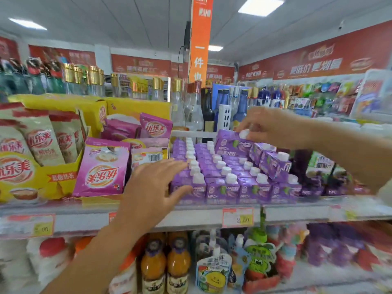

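Honestly, my right hand (273, 126) pinches the purple carton (231, 144) by its cap (244, 133) upper right, left hand (154, 183) flat on the front row (250, 189), so I'd lower it straight.

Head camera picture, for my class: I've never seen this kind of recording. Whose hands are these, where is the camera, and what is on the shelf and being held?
There is no machine here. A person wears one wide-angle camera on the head, so you see their own two bare hands reaching forward. The right hand pinches the white cap of a purple carton, which is tilted above the rows of like cartons on the shelf. The left hand is open with straight fingers and seems to touch the front cartons. Pink sachets stand to the left, and bottles stand below.
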A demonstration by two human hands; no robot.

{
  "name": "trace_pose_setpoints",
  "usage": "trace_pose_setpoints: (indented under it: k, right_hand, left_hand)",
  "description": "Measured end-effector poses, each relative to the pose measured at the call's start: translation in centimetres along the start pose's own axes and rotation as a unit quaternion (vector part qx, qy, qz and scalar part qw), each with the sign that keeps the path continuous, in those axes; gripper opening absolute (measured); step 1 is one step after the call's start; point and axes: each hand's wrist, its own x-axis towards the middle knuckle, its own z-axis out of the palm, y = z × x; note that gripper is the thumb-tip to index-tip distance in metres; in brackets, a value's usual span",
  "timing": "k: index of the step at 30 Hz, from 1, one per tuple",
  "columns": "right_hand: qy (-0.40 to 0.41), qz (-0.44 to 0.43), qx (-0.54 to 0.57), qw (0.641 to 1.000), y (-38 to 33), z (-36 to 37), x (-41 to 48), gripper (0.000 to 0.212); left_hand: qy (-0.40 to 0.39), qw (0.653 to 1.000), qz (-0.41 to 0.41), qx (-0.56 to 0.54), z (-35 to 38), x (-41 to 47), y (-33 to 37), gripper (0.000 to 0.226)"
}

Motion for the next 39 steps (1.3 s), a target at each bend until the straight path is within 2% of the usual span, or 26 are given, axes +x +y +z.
trace_pose_setpoints:
  k: [4,8,14,24,34,39]
  right_hand:
    - [-0.024,0.013,-0.028,0.999,1.8,0.2,5.1,0.022]
    - [-0.059,0.032,-0.041,0.997,3.0,2.7,9.5,0.027]
    - [-0.096,0.069,-0.056,0.991,5.2,5.2,12.8,0.031]
    - [-0.145,0.080,-0.059,0.984,7.2,6.5,13.8,0.029]
    - [-0.130,0.093,-0.016,0.987,7.3,7.2,14.2,0.029]
    - [-0.172,0.077,-0.039,0.981,7.7,9.3,14.1,0.026]
  left_hand:
    - [0.015,0.997,0.036,0.063,0.9,-0.5,-1.1,0.054]
    - [0.065,0.994,0.053,0.062,1.5,-0.5,-1.1,0.040]
    - [0.081,0.992,0.068,0.068,2.1,-0.7,-1.3,0.036]
    - [0.090,0.989,0.081,0.081,2.1,-0.8,-1.3,0.034]
    - [0.083,0.991,0.074,0.079,2.0,-0.7,-1.1,0.033]
    - [0.085,0.991,0.072,0.076,2.0,-0.9,-1.1,0.034]
